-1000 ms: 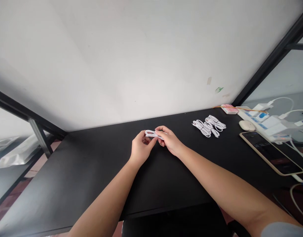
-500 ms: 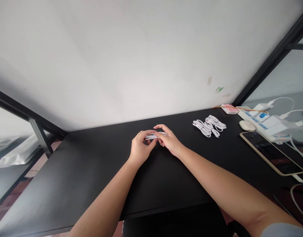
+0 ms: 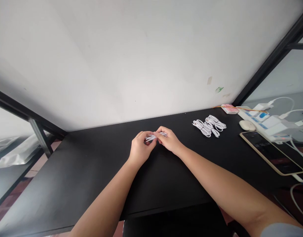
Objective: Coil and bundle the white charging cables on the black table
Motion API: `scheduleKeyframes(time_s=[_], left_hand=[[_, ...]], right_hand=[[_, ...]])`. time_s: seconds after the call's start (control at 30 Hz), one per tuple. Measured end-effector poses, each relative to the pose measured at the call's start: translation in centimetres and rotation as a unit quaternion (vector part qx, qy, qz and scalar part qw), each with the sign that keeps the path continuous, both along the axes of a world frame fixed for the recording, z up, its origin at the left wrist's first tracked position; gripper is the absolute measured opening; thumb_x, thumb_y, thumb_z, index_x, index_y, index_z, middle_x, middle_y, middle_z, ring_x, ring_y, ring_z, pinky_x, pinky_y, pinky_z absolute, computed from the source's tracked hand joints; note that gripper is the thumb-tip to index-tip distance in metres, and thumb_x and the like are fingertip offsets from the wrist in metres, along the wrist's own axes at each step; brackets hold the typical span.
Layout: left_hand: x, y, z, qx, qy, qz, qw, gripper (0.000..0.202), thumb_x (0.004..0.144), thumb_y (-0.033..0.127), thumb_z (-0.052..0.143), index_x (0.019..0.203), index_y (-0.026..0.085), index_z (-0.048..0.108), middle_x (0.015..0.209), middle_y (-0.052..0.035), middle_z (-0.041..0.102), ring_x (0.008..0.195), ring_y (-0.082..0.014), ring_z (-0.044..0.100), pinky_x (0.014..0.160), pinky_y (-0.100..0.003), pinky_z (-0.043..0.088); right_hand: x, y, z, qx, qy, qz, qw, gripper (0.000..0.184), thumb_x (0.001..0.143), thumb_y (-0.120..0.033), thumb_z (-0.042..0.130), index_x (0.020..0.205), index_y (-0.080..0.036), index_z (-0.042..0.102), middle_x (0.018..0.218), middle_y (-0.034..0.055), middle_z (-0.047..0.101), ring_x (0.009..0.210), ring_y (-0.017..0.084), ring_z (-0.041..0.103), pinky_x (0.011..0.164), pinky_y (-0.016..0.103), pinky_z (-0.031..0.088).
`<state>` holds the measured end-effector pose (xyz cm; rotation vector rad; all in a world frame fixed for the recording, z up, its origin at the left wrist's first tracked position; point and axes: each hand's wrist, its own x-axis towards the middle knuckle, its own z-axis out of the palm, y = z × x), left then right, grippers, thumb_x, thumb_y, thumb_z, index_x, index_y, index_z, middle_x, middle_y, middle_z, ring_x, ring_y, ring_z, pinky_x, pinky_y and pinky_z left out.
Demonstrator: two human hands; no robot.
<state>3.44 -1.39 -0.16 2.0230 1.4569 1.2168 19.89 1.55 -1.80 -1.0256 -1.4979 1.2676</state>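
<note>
Both my hands meet around a coiled white cable (image 3: 150, 138) over the middle of the black desk (image 3: 92, 164). My left hand (image 3: 141, 144) grips the coil's left side between thumb and curled fingers. My right hand (image 3: 168, 138) pinches its middle and right part, with thumb and fingers closed. The fingers hide much of the bundle, and whether a tie goes round it I cannot make out. To the right, several bundled white cables (image 3: 205, 127) lie together on the desk.
A phone (image 3: 272, 153) with a cable plugged in lies at the right. Behind it are a white earbud-like case (image 3: 247, 125), a power strip (image 3: 260, 121) full of chargers, and a pink-and-white box (image 3: 230, 109). A white wall (image 3: 131, 59) rises along the desk's back edge.
My right index finger, raised before, has come down onto the cable coil. My left hand stays almost in place, still holding it.
</note>
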Motion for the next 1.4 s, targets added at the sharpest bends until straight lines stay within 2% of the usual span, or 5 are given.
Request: scheduleKeyframes(time_s=[0.3,0.67,0.9,1.03,1.4], left_hand=[[-0.2,0.2,-0.5,0.011,0.028,-0.011,1.0,0.011,0.085,0.029,0.068,0.093,0.021,0.067,0.091,-0.0045,0.07,0.079,-0.0177,0.064,0.07,-0.029,0.05],[-0.5,0.7,-1.2,-0.031,0.016,-0.05,0.998,0.02,0.088,0.036,0.068,0.103,0.024,0.072,0.102,-0.0065,0.075,0.09,-0.0231,0.07,0.081,-0.034,0.053],[-0.5,0.5,-0.6,-0.041,0.07,-0.068,0.994,0.021,0.093,0.036,0.06,0.105,0.024,0.074,0.089,-0.0057,0.069,0.075,-0.0187,0.064,0.069,-0.03,0.047],[-0.5,0.5,-0.6,-0.032,0.077,-0.081,0.993,0.021,0.095,0.036,0.058,0.094,0.022,0.072,0.083,-0.0055,0.065,0.072,-0.018,0.06,0.066,-0.029,0.045],[-0.3,0.3,-0.9,-0.124,0.019,-0.078,0.989,0.015,0.094,0.036,0.056,0.089,0.022,0.057,0.081,-0.0001,0.068,0.069,-0.0163,0.06,0.063,-0.026,0.041]], right_hand=[[0.5,0.2,0.3,-0.031,-0.024,0.026,0.999,0.035,0.089,-0.051,0.059,0.071,-0.022,0.052,0.054,-0.0053,0.048,0.048,0.01,0.04,0.049,0.024,0.03],[0.4,0.3,0.4,0.042,-0.15,-0.029,0.987,0.03,0.09,-0.044,0.057,0.069,-0.021,0.057,0.065,-0.0019,0.056,0.063,0.014,0.049,0.061,0.027,0.035],[0.3,0.3,0.3,0.007,-0.162,-0.036,0.986,0.025,0.089,-0.041,0.057,0.073,-0.021,0.058,0.065,-0.0015,0.059,0.063,0.015,0.052,0.063,0.028,0.038],[0.2,0.3,0.2,-0.02,-0.146,-0.039,0.988,0.023,0.088,-0.043,0.058,0.078,-0.023,0.055,0.058,-0.0037,0.055,0.057,0.015,0.051,0.06,0.028,0.038],[0.7,0.1,0.0,0.067,-0.142,0.004,0.988,0.027,0.092,-0.049,0.057,0.084,-0.024,0.058,0.066,-0.0035,0.058,0.06,0.013,0.049,0.06,0.027,0.036]])
